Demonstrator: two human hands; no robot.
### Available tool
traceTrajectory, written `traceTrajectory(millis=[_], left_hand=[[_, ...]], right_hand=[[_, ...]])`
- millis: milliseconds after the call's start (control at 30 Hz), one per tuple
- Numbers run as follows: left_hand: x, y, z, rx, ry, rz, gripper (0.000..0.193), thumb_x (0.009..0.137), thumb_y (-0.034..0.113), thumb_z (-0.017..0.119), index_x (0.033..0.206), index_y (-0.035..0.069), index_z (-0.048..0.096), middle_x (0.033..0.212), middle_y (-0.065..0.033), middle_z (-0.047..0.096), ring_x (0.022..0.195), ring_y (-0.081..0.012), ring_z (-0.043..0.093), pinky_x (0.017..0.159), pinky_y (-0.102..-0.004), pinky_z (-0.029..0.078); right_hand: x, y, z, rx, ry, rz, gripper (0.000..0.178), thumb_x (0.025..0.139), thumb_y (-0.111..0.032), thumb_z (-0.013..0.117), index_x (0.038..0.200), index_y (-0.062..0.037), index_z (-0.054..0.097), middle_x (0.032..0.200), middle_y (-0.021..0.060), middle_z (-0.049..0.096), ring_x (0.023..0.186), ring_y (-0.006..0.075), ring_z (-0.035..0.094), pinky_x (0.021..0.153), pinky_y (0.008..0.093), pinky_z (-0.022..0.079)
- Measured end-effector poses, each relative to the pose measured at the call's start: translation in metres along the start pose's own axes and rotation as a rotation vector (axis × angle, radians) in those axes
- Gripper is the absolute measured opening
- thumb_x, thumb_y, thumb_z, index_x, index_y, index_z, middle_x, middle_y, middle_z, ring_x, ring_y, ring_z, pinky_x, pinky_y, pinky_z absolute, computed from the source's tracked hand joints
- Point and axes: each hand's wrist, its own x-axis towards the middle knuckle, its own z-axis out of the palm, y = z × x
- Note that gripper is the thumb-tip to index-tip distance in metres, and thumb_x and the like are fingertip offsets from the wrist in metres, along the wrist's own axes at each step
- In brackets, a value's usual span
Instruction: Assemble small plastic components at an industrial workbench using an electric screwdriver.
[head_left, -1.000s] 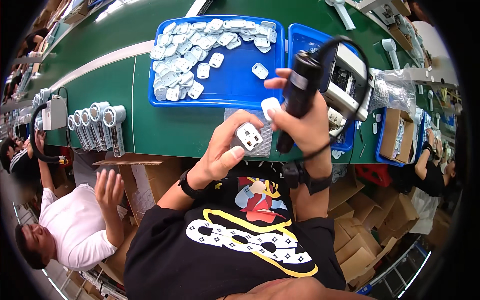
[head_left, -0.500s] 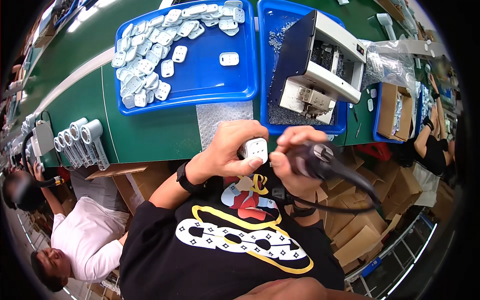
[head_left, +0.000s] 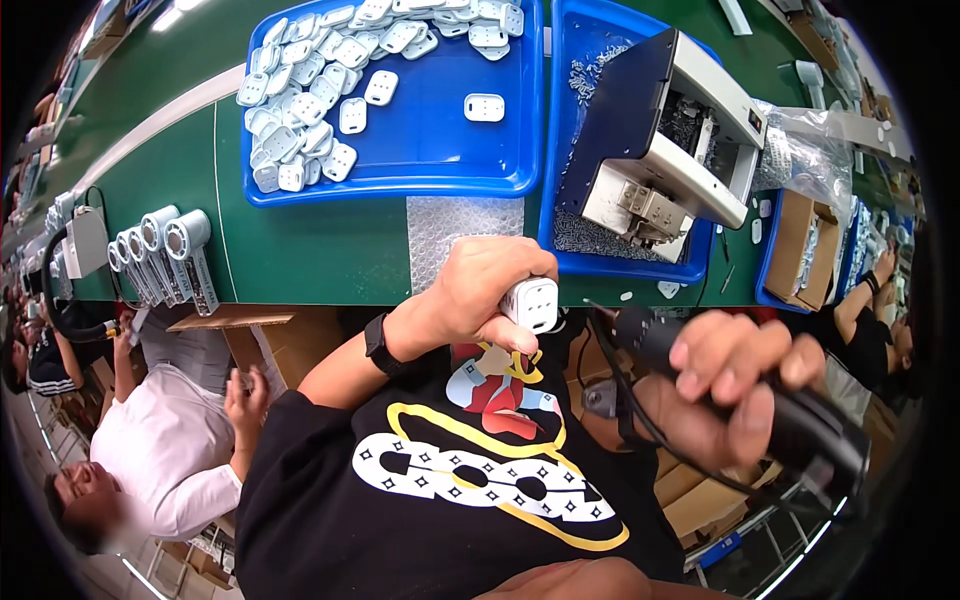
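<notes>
At the frame's centre, the left hand (head_left: 478, 292) has its grip pinching a small white block (head_left: 535, 305). At lower right, the right hand (head_left: 735, 385) wraps its grip around a black corded tool (head_left: 825, 435). White covers (head_left: 380, 88) lie in a blue tray (head_left: 440, 150) at the top.

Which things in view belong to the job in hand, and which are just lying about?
Likely the job:
- white block, in the left hand
- black corded tool, in the right hand
- white four-holed pieces in the blue tray

Apparently lying about:
- round-headed units at left
- clear plastic at right
- cardboard below the bench
</notes>
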Motion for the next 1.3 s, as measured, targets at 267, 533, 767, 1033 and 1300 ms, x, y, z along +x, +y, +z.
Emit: traceTrajectory(millis=[267, 533, 767, 1033, 1300], left_hand=[[0.003, 0.004, -0.006, 0.055, -0.043, -0.032, 0.071, 0.080, 0.070, 0.065, 0.098, 0.002, 0.060, 0.080, -0.0102, 0.062, 0.069, -0.0298, 0.065, 0.060, -0.0369, 0.052], [0.006, 0.001, 0.003, 0.061, 0.022, 0.047, 0.075, 0.079, 0.076, 0.059, 0.096, 0.003, 0.059, 0.074, -0.0073, 0.060, 0.061, -0.0254, 0.062, 0.053, -0.0354, 0.048], [0.005, 0.006, -0.001, 0.063, -0.038, 0.014, 0.072, 0.078, 0.071, 0.065, 0.098, 0.002, 0.060, 0.079, -0.0091, 0.062, 0.066, -0.0283, 0.064, 0.057, -0.0361, 0.051], [0.008, 0.003, 0.002, 0.063, -0.057, 0.002, 0.072, 0.077, 0.069, 0.066, 0.099, 0.001, 0.060, 0.080, -0.0094, 0.062, 0.067, -0.0288, 0.064, 0.058, -0.0359, 0.052], [0.005, 0.000, 0.002, 0.076, -0.029, -0.006, 0.083, 0.075, 0.083, 0.055, 0.095, 0.002, 0.059, 0.075, -0.0084, 0.061, 0.064, -0.0261, 0.064, 0.055, -0.0345, 0.050]], right_hand=[[0.012, -0.013, 0.039, 0.011, -0.169, -0.039, 0.034, 0.085, -0.014, 0.069, 0.109, -0.0083, 0.046, 0.074, 0.0011, 0.056, 0.056, 0.0116, 0.056, 0.058, 0.0272, 0.051], [0.014, 0.000, 0.039, 0.032, -0.241, -0.018, 0.037, 0.084, -0.016, 0.071, 0.109, -0.0088, 0.045, 0.074, 0.0012, 0.057, 0.055, 0.0121, 0.057, 0.055, 0.0273, 0.053], [0.001, -0.008, 0.032, -0.014, -0.217, -0.057, 0.034, 0.084, -0.015, 0.069, 0.109, -0.0091, 0.046, 0.073, 0.0021, 0.056, 0.055, 0.0128, 0.056, 0.056, 0.0292, 0.052], [0.038, 0.052, 0.002, -0.467, 0.256, -0.095, 0.021, 0.084, -0.009, 0.060, 0.103, -0.0031, 0.052, 0.069, 0.0066, 0.055, 0.053, 0.0167, 0.052, 0.057, 0.0376, 0.048], [0.022, 0.010, 0.015, -0.210, 0.210, -0.328, 0.029, 0.082, -0.011, 0.061, 0.106, -0.0005, 0.048, 0.062, 0.0074, 0.055, 0.047, 0.0161, 0.051, 0.050, 0.0341, 0.048]])
